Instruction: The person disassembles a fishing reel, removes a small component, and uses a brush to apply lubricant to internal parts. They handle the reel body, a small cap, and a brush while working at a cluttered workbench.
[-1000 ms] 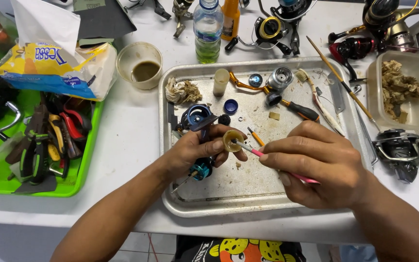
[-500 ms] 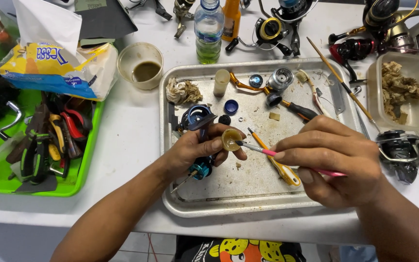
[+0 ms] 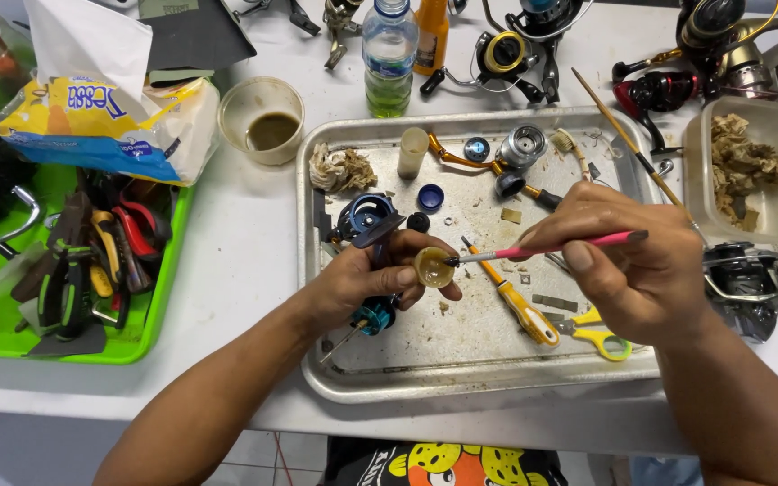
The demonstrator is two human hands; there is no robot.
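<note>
Over the tray's middle: your 2 hands meet above the metal tray (image 3: 317, 270).
Left hand (image 3: 366, 279): fingers clenched around a blue reel part (image 3: 375, 315), thumb and forefinger pinching a small round tan disc (image 3: 433, 267) at their tips.
Right hand (image 3: 623, 261): fingers grasping a pink-handled brush (image 3: 569, 246), held level.
Brush tip: touching the disc's right edge.
Near the tray's front edge: yellow screwdriver (image 3: 520, 306) and yellow scissors (image 3: 601, 337), lying loose.
</note>
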